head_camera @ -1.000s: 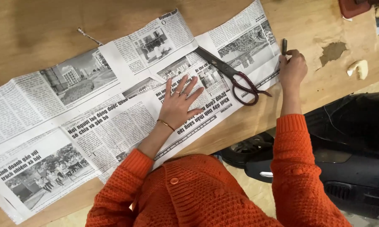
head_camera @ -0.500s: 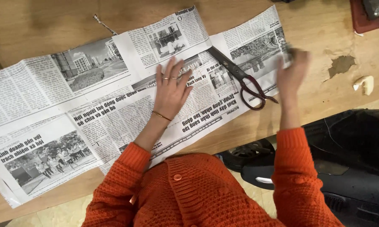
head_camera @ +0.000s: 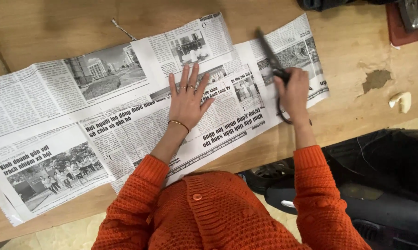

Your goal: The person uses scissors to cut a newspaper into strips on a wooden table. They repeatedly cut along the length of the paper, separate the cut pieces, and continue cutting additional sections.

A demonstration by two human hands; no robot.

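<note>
Since a moment ago, the right hand (head_camera: 292, 90) has picked the scissors (head_camera: 274, 69) up off the newspaper (head_camera: 125, 111); its fingers are now closed around the handles, blades pointing away across the sheet's right part. It looks ready to cut. Fingers spread, the left hand (head_camera: 186, 99) presses flat on the paper's middle. Black-and-white sheets with photographs lie along the wooden bench (head_camera: 47, 28), beside a small pale scrap (head_camera: 400, 101) at right.
</note>
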